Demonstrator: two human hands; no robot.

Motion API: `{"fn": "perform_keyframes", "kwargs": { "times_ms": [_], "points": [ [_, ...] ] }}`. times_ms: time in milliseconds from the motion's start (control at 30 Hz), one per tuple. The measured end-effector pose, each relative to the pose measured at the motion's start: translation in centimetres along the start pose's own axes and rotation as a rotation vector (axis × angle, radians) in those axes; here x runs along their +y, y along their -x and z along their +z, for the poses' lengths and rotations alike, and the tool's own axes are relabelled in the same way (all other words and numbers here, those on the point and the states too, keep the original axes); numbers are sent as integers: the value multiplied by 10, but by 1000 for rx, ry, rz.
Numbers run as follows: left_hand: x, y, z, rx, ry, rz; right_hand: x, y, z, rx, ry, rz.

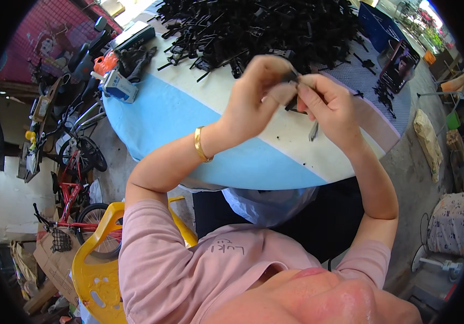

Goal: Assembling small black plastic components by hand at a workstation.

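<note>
My left hand (264, 93), with a gold bracelet (198, 144) at its wrist, is raised over the table with bent fingers, slightly smeared by motion. A small black plastic piece (292, 75) shows at its fingertips. Against it, my right hand (329, 105) is closed in a pinch, thumb on forefinger; what lies inside is mostly hidden. Below the right palm a slim grey metal-looking tool (313, 131) sticks out; whether it is held or lies on the cloth I cannot tell. Just beyond both hands spreads a large heap of black plastic pieces (264, 32).
A striped blue-and-cream cloth covers the round table (162, 119). On its left stand a blue-white carton (119, 86) and an orange bag (105, 63); on its right, a blue bin (379, 26) and a phone (399, 66). A yellow chair (94, 264) and red bicycle (69, 197) are at left.
</note>
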State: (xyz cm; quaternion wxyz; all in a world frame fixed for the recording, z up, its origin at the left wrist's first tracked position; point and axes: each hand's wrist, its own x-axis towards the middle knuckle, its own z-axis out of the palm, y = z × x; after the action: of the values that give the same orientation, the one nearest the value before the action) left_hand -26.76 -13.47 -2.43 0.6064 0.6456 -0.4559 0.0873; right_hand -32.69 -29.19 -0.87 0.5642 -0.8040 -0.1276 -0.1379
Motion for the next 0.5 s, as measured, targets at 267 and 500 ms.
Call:
{"fn": "perform_keyframes", "kwargs": {
  "times_ms": [267, 500],
  "points": [
    [-3, -6, -10, 14, 1065, -625, 8, 0, -11, 91, 250, -464],
    [6, 1, -8, -330, 363, -367, -1, 1, -11, 76, 27, -43]
  ]
}}
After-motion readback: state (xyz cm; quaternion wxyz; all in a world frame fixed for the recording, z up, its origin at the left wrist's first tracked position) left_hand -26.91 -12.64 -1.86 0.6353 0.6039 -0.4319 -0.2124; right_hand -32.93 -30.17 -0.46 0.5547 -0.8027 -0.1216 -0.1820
